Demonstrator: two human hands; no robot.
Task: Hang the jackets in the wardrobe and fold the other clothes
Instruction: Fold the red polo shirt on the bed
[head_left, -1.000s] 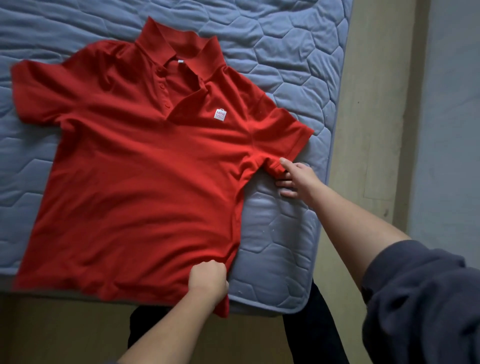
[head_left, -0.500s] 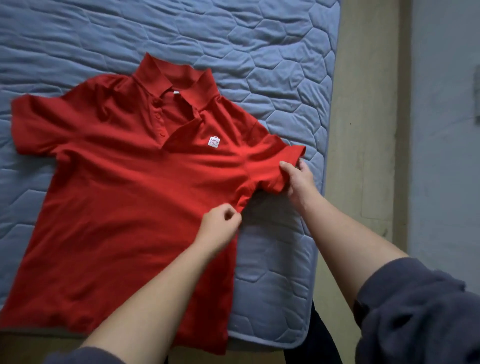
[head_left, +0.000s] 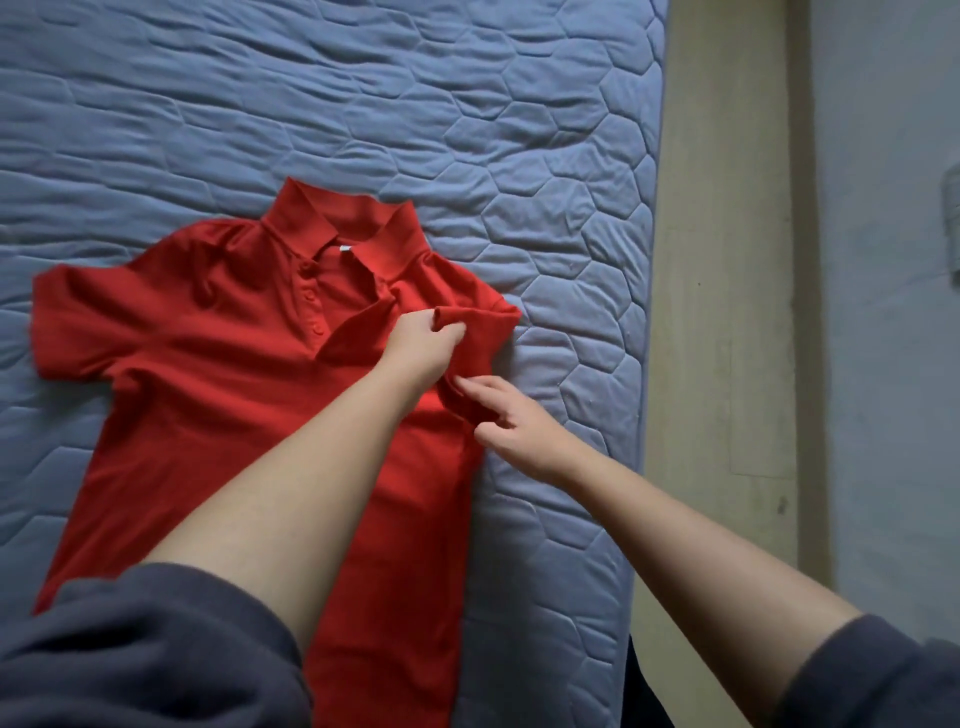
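The soft red polo shirt (head_left: 218, 395) lies on the bed (head_left: 597, 519), one side folded in, near the bed's right edge; bumpy blue quilt (head_left: 363, 104) spreads wide above; the left hand (head_left: 423, 340) squeezes the folded sleeve (head_left: 485, 332); the right hand (head_left: 519, 423), fingers loose, touches it.

bed: blue quilted mattress (head_left: 467, 130) with hexagon stitching | floor: pale wooden strip (head_left: 722, 312) alongside | right: grey wall (head_left: 883, 260)
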